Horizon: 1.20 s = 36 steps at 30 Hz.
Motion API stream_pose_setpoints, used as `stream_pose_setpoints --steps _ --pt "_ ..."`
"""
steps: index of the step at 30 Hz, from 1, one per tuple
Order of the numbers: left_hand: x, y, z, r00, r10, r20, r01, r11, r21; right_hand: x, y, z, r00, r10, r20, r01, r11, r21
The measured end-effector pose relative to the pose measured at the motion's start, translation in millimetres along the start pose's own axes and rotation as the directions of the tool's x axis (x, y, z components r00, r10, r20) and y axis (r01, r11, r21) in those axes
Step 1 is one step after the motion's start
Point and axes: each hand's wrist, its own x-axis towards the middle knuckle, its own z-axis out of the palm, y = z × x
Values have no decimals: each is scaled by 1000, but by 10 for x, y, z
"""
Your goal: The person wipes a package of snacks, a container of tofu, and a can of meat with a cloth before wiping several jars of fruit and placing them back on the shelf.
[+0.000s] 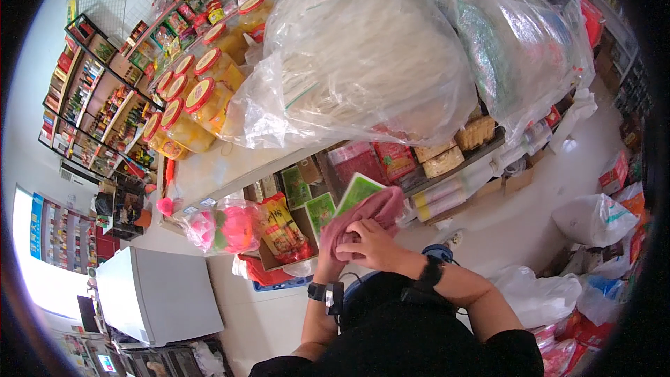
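Note:
A dusty-pink cloth (377, 212) is bunched in my right hand (372, 246), whose fingers are curled into its folds. My left hand (327, 264) is mostly hidden under the same cloth; only its wrist side shows, so its grip cannot be made out. From behind the cloth a flat green pack with a white edge (360, 191) sticks out at a tilt, above the lower shelf. Another green pack (320, 212) lies just left of the cloth, in a compartment. Beside it is a yellow-and-red food bag (284, 228) in an open carton.
Above the shelf, a counter (209, 173) carries lidded jars (201, 97) and a large clear plastic sack (361, 57). Pink wrapped ornaments (235, 228) hang at its corner. A white chest (162, 293) stands at left. Plastic bags (539, 293) crowd the floor at right.

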Motion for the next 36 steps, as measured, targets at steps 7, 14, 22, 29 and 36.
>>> stream_pose_setpoints --steps 7,14,22,29,36 --pt "17 -62 8 997 9 82 -18 995 103 85 432 -59 981 63 -185 -98 977 -190" --pt "-6 -110 58 1000 9 14 -11 987 161 50 522 -127 978 157 -139 -172 979 -107" --pt "-41 -85 65 990 130 45 -127 990 -66 -16 295 -80 996 3 87 -1 1000 -22" --pt "-218 -94 79 996 -9 -85 -2 992 -127 76 900 -325 774 365 -517 -340 929 146" --pt "-242 -116 -66 993 35 -111 -55 982 -182 -98 605 -665 463 872 -158 -184 269 945"
